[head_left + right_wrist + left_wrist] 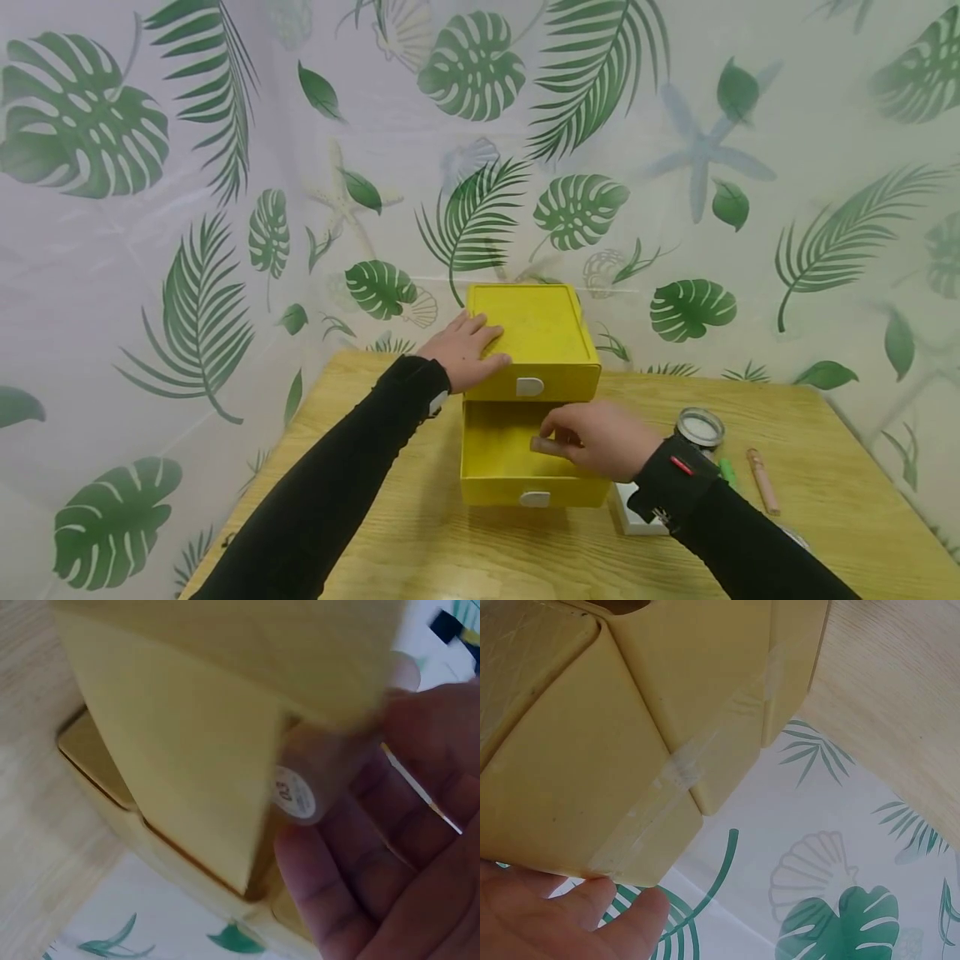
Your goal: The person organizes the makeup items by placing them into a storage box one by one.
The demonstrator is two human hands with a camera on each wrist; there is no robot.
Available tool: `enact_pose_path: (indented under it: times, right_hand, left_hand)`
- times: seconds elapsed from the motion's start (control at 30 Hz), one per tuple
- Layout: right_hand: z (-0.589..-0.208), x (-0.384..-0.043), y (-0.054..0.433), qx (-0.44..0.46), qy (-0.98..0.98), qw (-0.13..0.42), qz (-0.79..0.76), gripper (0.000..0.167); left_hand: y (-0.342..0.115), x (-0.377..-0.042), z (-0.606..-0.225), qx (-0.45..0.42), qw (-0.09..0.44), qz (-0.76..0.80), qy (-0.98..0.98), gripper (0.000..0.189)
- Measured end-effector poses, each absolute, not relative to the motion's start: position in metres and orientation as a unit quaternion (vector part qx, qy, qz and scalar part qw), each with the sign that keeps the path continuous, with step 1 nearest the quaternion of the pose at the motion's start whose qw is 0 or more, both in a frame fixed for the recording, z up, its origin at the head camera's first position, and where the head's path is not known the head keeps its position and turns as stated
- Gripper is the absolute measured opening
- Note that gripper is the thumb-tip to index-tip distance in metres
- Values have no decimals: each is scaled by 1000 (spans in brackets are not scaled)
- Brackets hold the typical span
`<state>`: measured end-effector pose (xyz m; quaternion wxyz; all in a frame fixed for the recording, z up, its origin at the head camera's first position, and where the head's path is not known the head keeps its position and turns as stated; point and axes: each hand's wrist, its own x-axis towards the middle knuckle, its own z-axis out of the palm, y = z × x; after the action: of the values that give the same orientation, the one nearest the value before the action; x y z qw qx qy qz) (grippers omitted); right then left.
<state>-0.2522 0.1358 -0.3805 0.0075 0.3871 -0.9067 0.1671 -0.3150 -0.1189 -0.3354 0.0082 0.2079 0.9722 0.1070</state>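
A yellow drawer box [525, 325] stands on the table, its lower drawer [487, 442] pulled out and the upper one closed. My left hand [467, 354] rests with spread fingers on the box's top left edge. In the left wrist view its fingertips [649, 907] lie along the edge of the yellow side wall. Over the pulled-out drawer, my right hand [611, 440] pinches a small brownish cosmetic tube [334, 761] between thumb and curled fingers. A round white label [295, 793] reading "03" marks the tube's end. White tabs [535, 499] sit on the drawer fronts.
Right of the box, a white box [636, 518] lies partly behind my right wrist. Beyond it are a round jar with a clear lid [701, 427], a green item [727, 472] and a pink tube [763, 482]. A leaf-print sheet [480, 142] hangs behind the table.
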Motion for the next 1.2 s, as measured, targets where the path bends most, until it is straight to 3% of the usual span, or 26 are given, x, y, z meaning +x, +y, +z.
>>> enact_pose_path:
  times: [0.57,0.7,1.2]
  right_hand:
    - [-403,-264,120,363,-923,-72,103,5]
    - [-405,-266,122,370,-921,-77,99,16]
    - [-400,-267,137,378,-904,-63,192,16]
  left_hand:
    - [-118,-315,-336,209,6,103,972,66]
    - [-118,-315,-337,208,6,106,972,66]
    - [-118,-315,-336,205,10,110,973,66]
